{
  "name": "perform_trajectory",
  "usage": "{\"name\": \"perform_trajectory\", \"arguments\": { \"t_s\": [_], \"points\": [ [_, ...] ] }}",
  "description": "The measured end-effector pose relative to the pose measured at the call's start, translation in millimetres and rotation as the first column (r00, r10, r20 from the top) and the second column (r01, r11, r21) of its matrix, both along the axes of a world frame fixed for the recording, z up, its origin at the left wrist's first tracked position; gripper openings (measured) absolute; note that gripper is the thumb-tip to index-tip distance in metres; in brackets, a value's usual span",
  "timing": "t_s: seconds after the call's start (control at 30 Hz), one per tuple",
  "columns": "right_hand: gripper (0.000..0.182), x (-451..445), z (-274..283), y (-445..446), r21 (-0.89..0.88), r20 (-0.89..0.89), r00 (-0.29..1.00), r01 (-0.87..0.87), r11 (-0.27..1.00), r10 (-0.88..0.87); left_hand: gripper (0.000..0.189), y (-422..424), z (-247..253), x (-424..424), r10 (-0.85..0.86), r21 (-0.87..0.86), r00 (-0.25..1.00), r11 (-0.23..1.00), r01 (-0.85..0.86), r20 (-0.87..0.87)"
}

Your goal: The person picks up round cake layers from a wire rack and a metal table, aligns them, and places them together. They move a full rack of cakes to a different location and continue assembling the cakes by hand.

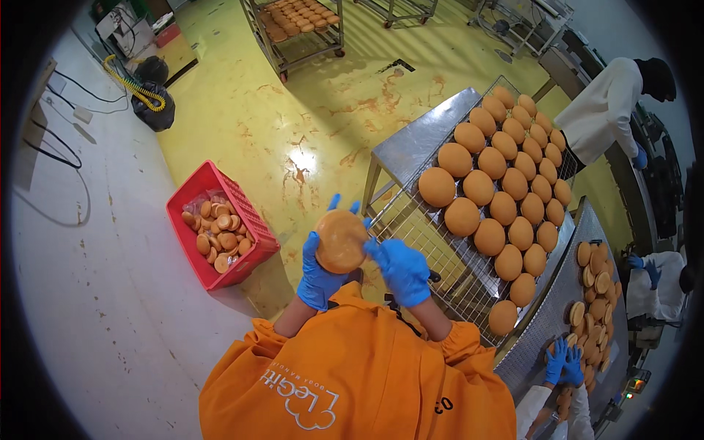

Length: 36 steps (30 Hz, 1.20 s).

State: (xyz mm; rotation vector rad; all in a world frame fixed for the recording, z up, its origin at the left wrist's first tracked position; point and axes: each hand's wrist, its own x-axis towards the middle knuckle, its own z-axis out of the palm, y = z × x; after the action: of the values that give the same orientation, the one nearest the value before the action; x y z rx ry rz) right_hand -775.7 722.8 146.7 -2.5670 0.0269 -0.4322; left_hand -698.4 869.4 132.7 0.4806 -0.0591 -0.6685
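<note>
My left hand (pixel 320 278), in a blue glove, holds a round, golden-brown cake (pixel 341 242) upright, with its flat face toward me. My gloved right hand (pixel 404 270) is curled at the cake's right edge, its fingertips blurred. A black handle end (pixel 434 276) sticks out from the outer side of that hand; the tool's other end cannot be made out. Just right of my hands, a wire rack (pixel 404 228) bears rows of round brown cakes (pixel 489 236).
A red crate (pixel 267 250) with small cakes and clear plastic stands on the floor at left. The rack rests on a steel table (pixel 423 132). At right, a co-worker's gloved hands (pixel 564 360) touch cakes on a perforated metal surface (pixel 531 352). A wheeled trolley (pixel 341 33) stands farther off.
</note>
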Motion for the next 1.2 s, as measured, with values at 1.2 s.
{"name": "perform_trajectory", "arguments": {
  "t_s": [1.2],
  "points": [
    [0.015,-14.4,10.5,10.0,-0.16,0.219,0.975,-0.003,0.987,0.039,0.117,13.0,-21.6,-1.4,-0.152,0.405,0.913,0.914,-0.015,0.379]
  ]
}}
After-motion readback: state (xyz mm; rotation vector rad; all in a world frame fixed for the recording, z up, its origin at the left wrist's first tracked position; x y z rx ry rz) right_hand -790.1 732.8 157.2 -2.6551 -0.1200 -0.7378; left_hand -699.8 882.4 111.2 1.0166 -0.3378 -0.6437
